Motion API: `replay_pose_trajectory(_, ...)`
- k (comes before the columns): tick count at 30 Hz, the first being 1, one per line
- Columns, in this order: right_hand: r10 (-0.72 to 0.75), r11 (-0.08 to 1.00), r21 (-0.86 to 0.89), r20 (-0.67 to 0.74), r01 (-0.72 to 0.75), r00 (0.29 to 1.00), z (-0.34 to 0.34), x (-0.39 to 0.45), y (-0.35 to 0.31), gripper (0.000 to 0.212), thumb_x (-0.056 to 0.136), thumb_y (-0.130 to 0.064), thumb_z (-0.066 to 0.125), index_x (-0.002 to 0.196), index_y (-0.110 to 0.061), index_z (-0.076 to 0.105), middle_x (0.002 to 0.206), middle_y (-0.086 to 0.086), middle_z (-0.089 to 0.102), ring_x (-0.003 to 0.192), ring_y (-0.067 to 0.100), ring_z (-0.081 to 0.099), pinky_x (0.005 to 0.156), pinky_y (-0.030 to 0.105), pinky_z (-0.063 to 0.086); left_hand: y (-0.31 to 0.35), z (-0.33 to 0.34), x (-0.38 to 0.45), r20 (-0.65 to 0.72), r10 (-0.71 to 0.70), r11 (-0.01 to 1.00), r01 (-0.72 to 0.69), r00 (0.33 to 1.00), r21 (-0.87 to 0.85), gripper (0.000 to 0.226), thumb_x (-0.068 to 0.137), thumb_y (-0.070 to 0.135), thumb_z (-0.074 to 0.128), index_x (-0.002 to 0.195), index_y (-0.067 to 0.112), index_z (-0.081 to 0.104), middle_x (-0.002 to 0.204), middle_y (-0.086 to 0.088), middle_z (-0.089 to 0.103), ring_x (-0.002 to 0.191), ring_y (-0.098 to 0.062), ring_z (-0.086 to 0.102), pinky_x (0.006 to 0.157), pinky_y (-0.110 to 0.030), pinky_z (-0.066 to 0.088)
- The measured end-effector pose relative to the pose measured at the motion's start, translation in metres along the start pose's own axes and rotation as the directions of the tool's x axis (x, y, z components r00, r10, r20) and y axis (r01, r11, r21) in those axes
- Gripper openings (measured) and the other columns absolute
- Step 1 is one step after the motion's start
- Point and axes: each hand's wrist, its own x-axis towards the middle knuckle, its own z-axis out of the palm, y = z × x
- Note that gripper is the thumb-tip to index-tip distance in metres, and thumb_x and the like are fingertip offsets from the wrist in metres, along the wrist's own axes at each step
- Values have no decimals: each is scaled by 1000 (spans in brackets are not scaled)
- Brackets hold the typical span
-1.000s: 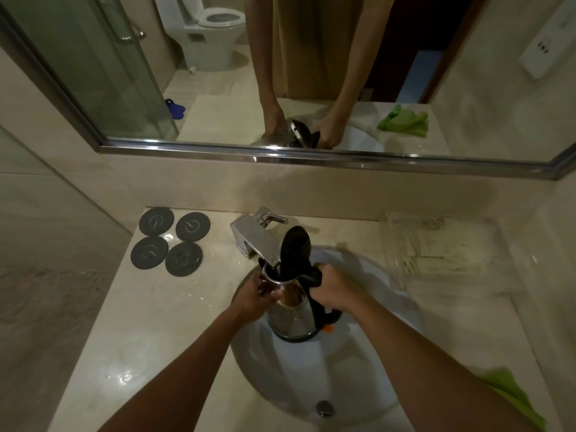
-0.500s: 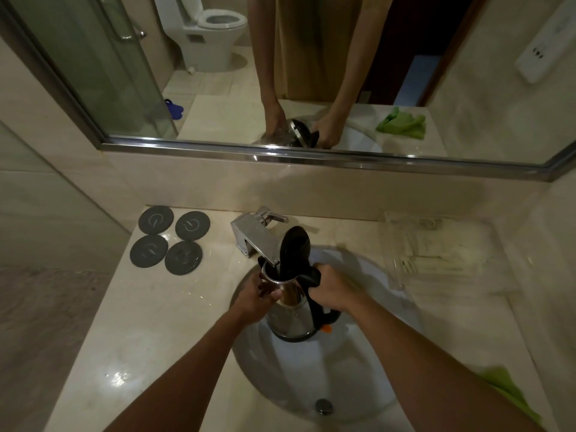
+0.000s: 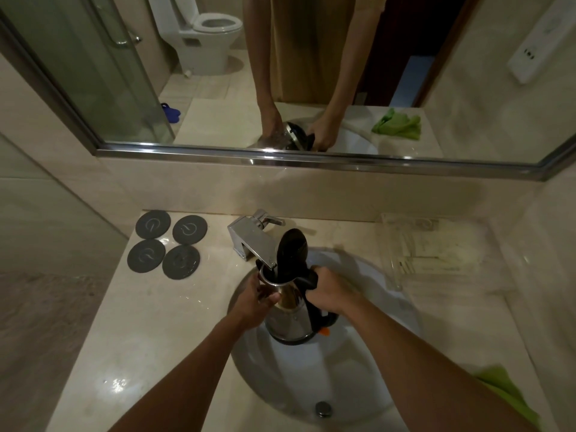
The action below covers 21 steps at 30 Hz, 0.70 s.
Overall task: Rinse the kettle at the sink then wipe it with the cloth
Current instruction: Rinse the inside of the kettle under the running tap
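Fingers of the left hand [image 3: 257, 302] curl around the upper steel wall of the electric kettle [image 3: 291, 319], thumb pressed near its rim, while the right hand [image 3: 330, 293] is wrapped tight around the black handle. The kettle hangs upright over the white sink basin [image 3: 311, 378], its mouth tucked directly beneath the chrome faucet spout [image 3: 254, 244], with the black lid [image 3: 291, 249] flipped up and standing just beside the spout. Whether water is running cannot be told.

This looks like the filling part of the rinse. To do it well, keeping the mouth centred under the spout should stop water from splashing down the outside toward the orange-marked switch [image 3: 324, 331] at the base, and a modest fill is likely enough to swirl and tip out. A firm hold on the handle matters, since the kettle will grow heavier and its wet steel may be slippery.

Room is tight above: the lid and spout nearly touch, so lowering the kettle before drawing it toward the body seems safer than lifting. Below and toward the drain [image 3: 323, 409] the basin is open for tipping. Four dark round coasters [image 3: 166, 244] sit well apart on the left counter, a clear tray [image 3: 430, 247] lies to the right, and the green cloth [image 3: 505, 391] waits at the near right edge.
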Motion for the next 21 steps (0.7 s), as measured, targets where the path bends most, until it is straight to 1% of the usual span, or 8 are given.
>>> replay_pose_trajectory(3, -1, 1000, 11, -6, 1, 1000, 1, 2, 1, 19, 87, -11, 64, 104, -19, 61, 83, 3, 64, 73, 12, 59, 58, 25, 42, 1, 0, -2, -13, -6, 1000, 6, 1000, -1, 72, 88, 13, 64, 146, 19, 21, 142, -10, 46, 130, -26, 45, 95, -28, 40)
replay_pose_trajectory(7, -5, 1000, 19, -6, 5, 1000, 1, 3, 2, 18, 87, -11, 64, 103, -19, 62, 83, 5, 65, 74, 15, 60, 58, 26, 42, 3, 2, -3, -22, -6, 1000, 6, 1000, 28, 73, 89, 15, 63, 147, 17, 19, 144, -11, 44, 133, -26, 43, 96, -28, 37)
replay_pose_trajectory(12, 2, 1000, 27, -8, -2, 1000, 3, 5, 4, 17, 86, -12, 65, 101, -19, 61, 86, 6, 66, 80, 21, 63, 64, 31, 48, 4, 2, -3, -9, -13, 1000, 13, 1000, 20, 73, 89, 13, 62, 147, 18, 19, 144, -11, 45, 133, -27, 42, 98, -30, 37)
replay_pose_trajectory(15, 1, 1000, 30, 0, -1, 1000, 3, 5, 3, 18, 86, -11, 64, 101, -22, 60, 87, 6, 66, 79, 18, 61, 62, 29, 45, 5, 0, -3, -8, -15, 1000, 15, 1000, 11, 73, 88, 12, 64, 146, 17, 20, 143, -10, 46, 132, -26, 44, 98, -30, 38)
replay_pose_trajectory(19, 3, 1000, 18, 0, -3, 1000, 4, 5, 3, 18, 84, -12, 65, 98, -22, 59, 87, 7, 67, 79, 19, 63, 64, 30, 48, 4, -1, -4, -25, 3, 1000, -3, 1000, 18, 72, 86, 12, 66, 145, 16, 25, 138, -7, 48, 128, -25, 48, 99, -31, 41)
replay_pose_trajectory(21, 4, 1000, 9, -5, -4, 1000, 5, 5, 2, 18, 83, -10, 66, 96, -21, 59, 86, 5, 65, 77, 18, 61, 62, 29, 46, 5, -2, -5, -11, 5, 1000, -5, 1000, 23, 73, 86, 12, 66, 145, 16, 24, 138, -6, 48, 129, -24, 47, 99, -30, 41)
